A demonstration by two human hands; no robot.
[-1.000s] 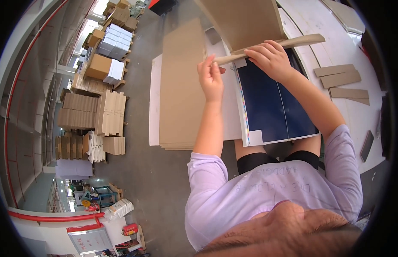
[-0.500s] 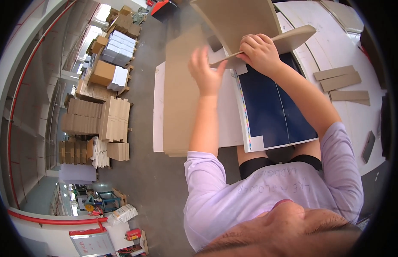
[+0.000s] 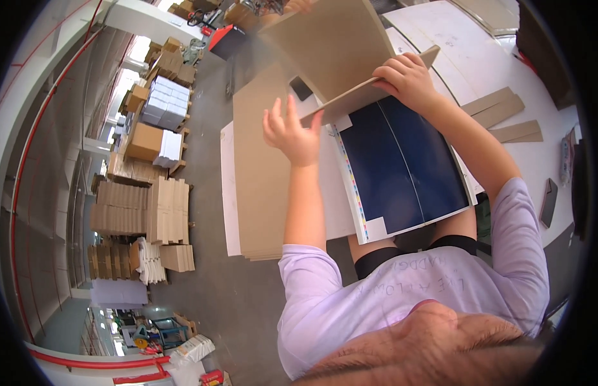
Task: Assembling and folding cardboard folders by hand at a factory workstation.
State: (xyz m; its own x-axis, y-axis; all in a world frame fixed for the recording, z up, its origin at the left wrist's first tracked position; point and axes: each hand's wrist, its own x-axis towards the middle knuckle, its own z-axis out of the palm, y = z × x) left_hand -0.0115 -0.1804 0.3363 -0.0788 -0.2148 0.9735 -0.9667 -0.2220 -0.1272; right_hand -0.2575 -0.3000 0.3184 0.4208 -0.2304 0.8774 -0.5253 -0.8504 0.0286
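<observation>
- Greyboard sheet (image 3: 340, 48): raised and tilted above dark blue printed cover sheet (image 3: 402, 164) on white worktable (image 3: 479, 58).
- Right hand (image 3: 408, 80): clamped on near edge.
- Left hand (image 3: 292, 132): fingers spread, thumb touching same edge.
- Judged stiff, light, flat; bends if held by one corner.
- Best held at opposite edges.

Looked like a packaging or print-finishing workshop inside a warehouse hall, with a bare grey concrete floor (image 3: 183, 302) underfoot. Showed stacks of flat cardboard sheets (image 3: 141, 212) and sealed brown boxes (image 3: 144, 141) ranged along the floor, plus white bundles (image 3: 167, 106) on pallets. Held a white tabletop (image 3: 537, 96) strewn with cut cardboard strips (image 3: 505, 116).
</observation>
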